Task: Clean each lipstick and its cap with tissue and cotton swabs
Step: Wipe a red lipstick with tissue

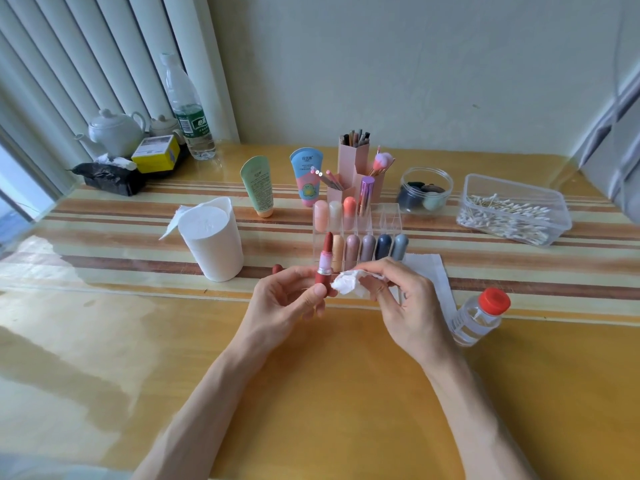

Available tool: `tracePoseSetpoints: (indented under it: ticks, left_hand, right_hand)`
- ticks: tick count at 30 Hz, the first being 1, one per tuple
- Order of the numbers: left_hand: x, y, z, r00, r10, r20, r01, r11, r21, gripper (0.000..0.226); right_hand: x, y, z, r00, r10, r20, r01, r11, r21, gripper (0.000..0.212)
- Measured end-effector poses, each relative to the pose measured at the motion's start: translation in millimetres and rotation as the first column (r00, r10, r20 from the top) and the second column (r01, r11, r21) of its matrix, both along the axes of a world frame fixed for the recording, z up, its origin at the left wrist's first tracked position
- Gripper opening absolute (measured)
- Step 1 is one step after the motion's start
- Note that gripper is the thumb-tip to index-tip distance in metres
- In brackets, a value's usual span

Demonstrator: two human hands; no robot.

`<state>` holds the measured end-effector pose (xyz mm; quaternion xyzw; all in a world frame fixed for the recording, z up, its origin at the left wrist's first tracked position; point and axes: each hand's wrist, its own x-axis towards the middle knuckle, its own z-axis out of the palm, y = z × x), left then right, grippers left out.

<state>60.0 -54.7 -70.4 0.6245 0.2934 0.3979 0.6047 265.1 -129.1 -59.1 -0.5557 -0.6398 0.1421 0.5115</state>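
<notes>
The left hand (291, 299) holds an open red lipstick (323, 268) standing up, with its fingers curled round the bottom part. The right hand (403, 301) pinches a scrunched white tissue (348, 286) that touches the side of the lipstick. Both are held above the yellow table (311, 393), just in front of a clear rack (390, 216). A little red-brown cap (277, 269) lies on the table just behind the left hand.

The clear rack has small boxes in two rows. The back row holds three round-top lipsticks, pink, cream and orange, and one shiny purple tube (366, 195). The front row shows five more, going from peach to blue-grey.

To the right, a clear box (485, 183) is full of cotton swabs (502, 216). A round clear jar (426, 172) holds dark and green sponges. A pink holder (353, 157) holds brushes and pencils. A small bottle (479, 317) with a red lid has clear liquid in it and is near the right wrist. A fat tissue roll (216, 240) stands to the left.
</notes>
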Motion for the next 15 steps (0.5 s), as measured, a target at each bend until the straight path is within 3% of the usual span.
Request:
tracePoseSetpoints:
  ticks: [6,10,15]
  left_hand:
    - [3.9,-3.4,-1.4,0.999,-0.045,-0.004,0.045,0.999,-0.017,0.022]
    - [4.4,-3.8,0.3,0.996,-0.085,0.003,0.085,0.996,0.002,0.018]
    - [5.4,-5.4,0.0,0.997,-0.076,0.002,0.076,0.997,0.017,0.020]
  right_hand:
    - [-4.9,-0.6,-0.9,0.986,0.004,-0.164,-0.011,0.999,-0.038,0.025]
    - [-11.9,-1.0,1.9,0.915,-0.022,-0.404,0.003,0.999,-0.046,0.034]
    - [-19.5,0.6,0.2,0.854,0.008,-0.521,-0.025,0.999,-0.025,0.030]
